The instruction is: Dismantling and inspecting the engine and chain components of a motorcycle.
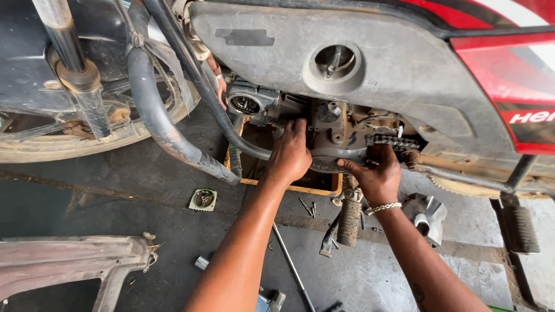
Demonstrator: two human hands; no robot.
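Both hands on motorcycle engine (332, 136)
L hand (291, 155) fingers curled, gripping engine casing; R hand (376, 176) fingers wrapped under it by drive chain (396, 141).

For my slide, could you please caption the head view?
Left hand and right hand grip a motorcycle engine beside its drive chain, above an oil tray.

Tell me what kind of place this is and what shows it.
Most likely a motorcycle repair workshop. A motorcycle engine sits exposed with its drive chain showing, the left hand and right hand both on it. Loose bolts lie on the stained concrete floor, with an oil drip tray under the engine.
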